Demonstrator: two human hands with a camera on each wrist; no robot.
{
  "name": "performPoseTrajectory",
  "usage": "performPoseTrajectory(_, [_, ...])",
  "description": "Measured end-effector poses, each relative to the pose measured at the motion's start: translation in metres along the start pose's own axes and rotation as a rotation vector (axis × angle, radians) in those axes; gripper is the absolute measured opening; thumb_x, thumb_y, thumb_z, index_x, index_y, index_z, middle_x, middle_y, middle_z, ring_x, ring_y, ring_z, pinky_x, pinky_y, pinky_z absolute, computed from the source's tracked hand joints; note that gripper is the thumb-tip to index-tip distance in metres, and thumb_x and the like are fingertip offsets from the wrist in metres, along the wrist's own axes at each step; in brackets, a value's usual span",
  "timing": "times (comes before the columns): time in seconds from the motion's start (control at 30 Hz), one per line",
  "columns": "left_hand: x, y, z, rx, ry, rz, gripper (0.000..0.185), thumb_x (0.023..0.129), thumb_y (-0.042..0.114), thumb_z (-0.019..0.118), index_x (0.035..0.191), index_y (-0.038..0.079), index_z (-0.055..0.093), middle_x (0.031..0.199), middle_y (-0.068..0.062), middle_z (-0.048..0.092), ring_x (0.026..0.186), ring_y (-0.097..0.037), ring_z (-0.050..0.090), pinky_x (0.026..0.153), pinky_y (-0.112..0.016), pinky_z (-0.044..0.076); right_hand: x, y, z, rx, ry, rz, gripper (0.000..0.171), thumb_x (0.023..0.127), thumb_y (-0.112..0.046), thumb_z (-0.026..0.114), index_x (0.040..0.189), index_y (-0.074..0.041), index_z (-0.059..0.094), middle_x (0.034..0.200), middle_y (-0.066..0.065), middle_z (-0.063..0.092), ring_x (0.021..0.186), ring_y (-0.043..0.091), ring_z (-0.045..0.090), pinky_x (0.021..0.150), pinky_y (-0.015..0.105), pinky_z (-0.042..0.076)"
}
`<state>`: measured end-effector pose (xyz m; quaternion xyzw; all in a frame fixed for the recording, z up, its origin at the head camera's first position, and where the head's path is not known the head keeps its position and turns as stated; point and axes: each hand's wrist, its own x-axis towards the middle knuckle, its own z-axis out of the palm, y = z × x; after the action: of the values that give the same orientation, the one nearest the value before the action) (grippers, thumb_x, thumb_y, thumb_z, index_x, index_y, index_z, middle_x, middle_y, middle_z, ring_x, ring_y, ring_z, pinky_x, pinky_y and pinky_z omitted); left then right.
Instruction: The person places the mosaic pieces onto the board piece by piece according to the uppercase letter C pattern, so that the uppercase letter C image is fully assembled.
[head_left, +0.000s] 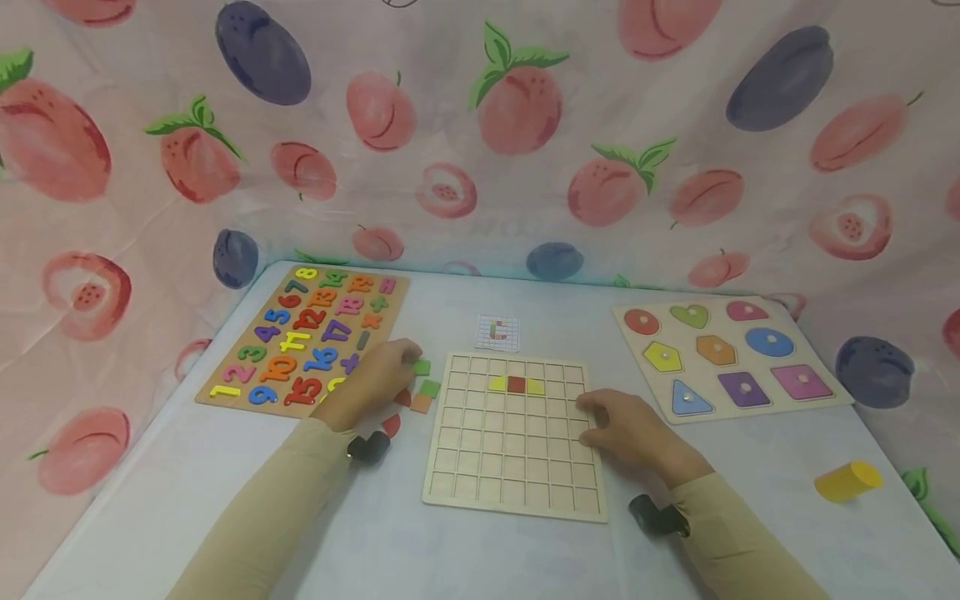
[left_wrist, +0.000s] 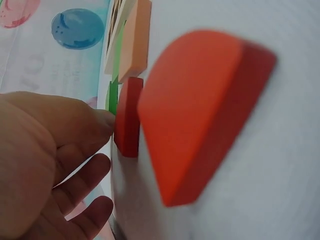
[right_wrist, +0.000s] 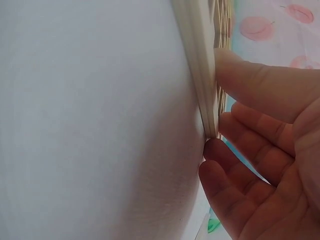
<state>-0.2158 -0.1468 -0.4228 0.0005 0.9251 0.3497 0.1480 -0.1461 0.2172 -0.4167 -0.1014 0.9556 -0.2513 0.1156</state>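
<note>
My left hand (head_left: 378,375) hovers by the loose pieces left of the wooden grid board (head_left: 517,450), fingers loosely bent. Its thumb tip is beside a green square (head_left: 422,367); whether they touch is unclear. Near it lie another green square (head_left: 429,388), an orange square (head_left: 421,403), a red piece (head_left: 403,398) and a red quarter-circle piece (left_wrist: 195,100). On the board's second row, a red square (head_left: 516,384) sits between two yellow pieces (head_left: 536,387). My right hand (head_left: 626,429) rests at the board's right edge, thumb and fingers apart, touching the rim.
A small pattern card (head_left: 498,332) lies behind the grid board. At the left is a number puzzle board (head_left: 247,406); a shape puzzle board (head_left: 705,333) with knobbed pieces lies at the right. A yellow cylinder (head_left: 847,482) lies near the table's right side.
</note>
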Motion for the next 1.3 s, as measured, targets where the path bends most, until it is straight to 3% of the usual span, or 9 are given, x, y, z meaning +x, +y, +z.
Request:
performPoseTrajectory(0.2, [0.000, 0.002, -0.001, 0.013, 0.021, 0.018, 0.039, 0.095, 0.010, 0.061, 0.134, 0.009, 0.059, 0.131, -0.008, 0.060, 0.112, -0.027, 0.054, 0.102, -0.048, 0.046, 0.001, 0.000, 0.000, 0.002, -0.005, 0.001, 0.055, 0.084, -0.014, 0.079, 0.133, -0.001, 0.060, 0.138, 0.018, 0.057, 0.133, 0.040, 0.046, 0.109, 0.055, 0.036])
performPoseTrajectory(0.47, [-0.001, 0.007, 0.004, 0.017, 0.008, 0.071, 0.040, 0.094, 0.012, 0.053, 0.134, 0.013, 0.060, 0.130, -0.004, 0.060, 0.110, -0.025, 0.055, 0.094, -0.045, 0.049, 0.003, 0.001, 0.000, -0.006, -0.009, 0.022, 0.055, 0.083, -0.014, 0.079, 0.134, -0.002, 0.061, 0.138, 0.017, 0.057, 0.133, 0.039, 0.046, 0.109, 0.054, 0.037])
performPoseTrajectory(0.7, [-0.006, 0.017, 0.011, 0.042, -0.003, 0.133, 0.038, 0.094, 0.015, 0.057, 0.131, 0.012, 0.062, 0.133, -0.007, 0.059, 0.125, -0.028, 0.050, 0.106, -0.050, 0.042, 0.003, 0.000, 0.000, 0.003, -0.011, 0.017, 0.056, 0.083, -0.014, 0.079, 0.134, -0.001, 0.060, 0.138, 0.018, 0.057, 0.133, 0.040, 0.046, 0.109, 0.055, 0.036])
performPoseTrajectory(0.97, [-0.009, 0.026, 0.020, 0.111, -0.032, 0.250, 0.037, 0.092, 0.012, 0.066, 0.129, 0.008, 0.063, 0.126, -0.009, 0.063, 0.115, -0.027, 0.058, 0.098, -0.043, 0.048, 0.002, -0.001, 0.000, 0.001, -0.011, 0.015, 0.055, 0.083, -0.014, 0.079, 0.134, -0.002, 0.061, 0.138, 0.018, 0.057, 0.132, 0.040, 0.047, 0.108, 0.055, 0.037])
performPoseTrajectory(1.07, [-0.010, 0.029, 0.025, 0.111, -0.045, 0.261, 0.036, 0.091, 0.008, 0.064, 0.127, 0.008, 0.065, 0.124, -0.007, 0.064, 0.121, -0.026, 0.055, 0.105, -0.044, 0.043, 0.002, -0.001, 0.000, 0.005, -0.010, 0.016, 0.055, 0.083, -0.013, 0.079, 0.133, -0.002, 0.061, 0.138, 0.018, 0.057, 0.132, 0.040, 0.047, 0.108, 0.055, 0.037])
performPoseTrajectory(1.3, [-0.010, 0.034, 0.038, 0.133, -0.047, 0.301, 0.036, 0.088, 0.006, 0.066, 0.124, 0.006, 0.066, 0.119, -0.008, 0.066, 0.117, -0.027, 0.058, 0.103, -0.042, 0.045, 0.002, -0.002, -0.001, 0.002, -0.008, 0.011, 0.054, 0.083, -0.013, 0.080, 0.132, -0.001, 0.061, 0.137, 0.018, 0.058, 0.132, 0.040, 0.047, 0.108, 0.055, 0.037])
